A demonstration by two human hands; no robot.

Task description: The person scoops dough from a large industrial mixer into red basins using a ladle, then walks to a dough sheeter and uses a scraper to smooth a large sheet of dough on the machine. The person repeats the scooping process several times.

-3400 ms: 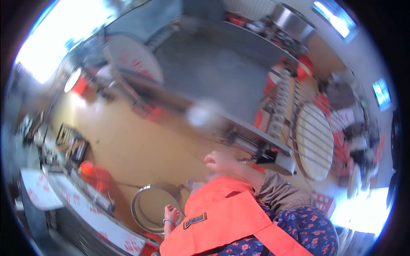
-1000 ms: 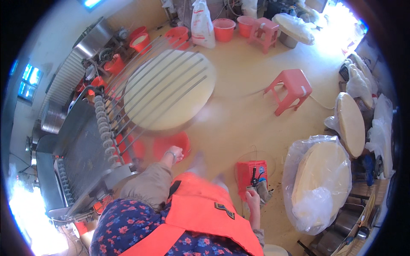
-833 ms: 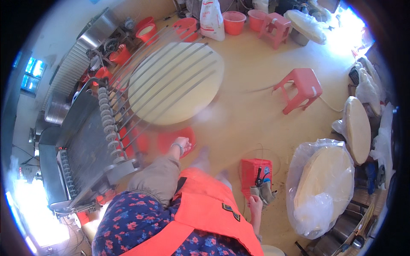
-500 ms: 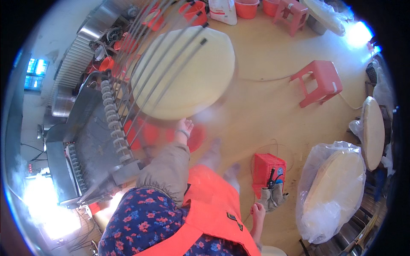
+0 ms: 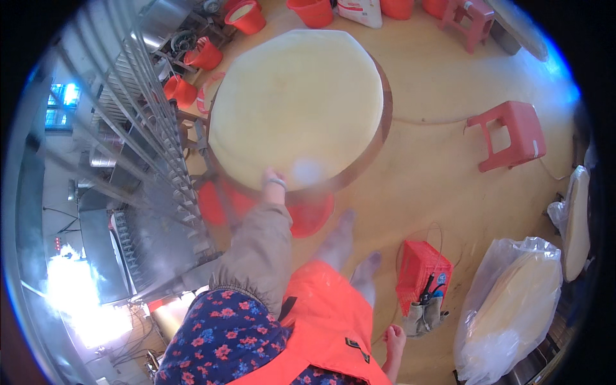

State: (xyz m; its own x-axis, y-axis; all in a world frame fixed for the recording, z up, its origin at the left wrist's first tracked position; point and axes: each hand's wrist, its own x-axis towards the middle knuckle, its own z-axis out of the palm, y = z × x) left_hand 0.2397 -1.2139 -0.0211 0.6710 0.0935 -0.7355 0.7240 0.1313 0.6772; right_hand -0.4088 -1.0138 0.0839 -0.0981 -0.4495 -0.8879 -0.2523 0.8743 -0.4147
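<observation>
1 stack is bagged, disc on tbl unbagged, L hand at its edge, grip can't tell, R hand loosely fisted, nothing seen in it.

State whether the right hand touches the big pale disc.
No, the right hand hangs near the red crate, apart from the disc.

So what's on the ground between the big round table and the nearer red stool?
In the head view, mostly tan floor, with one thin cord or hose running across it between the round table and the red stool.
</observation>
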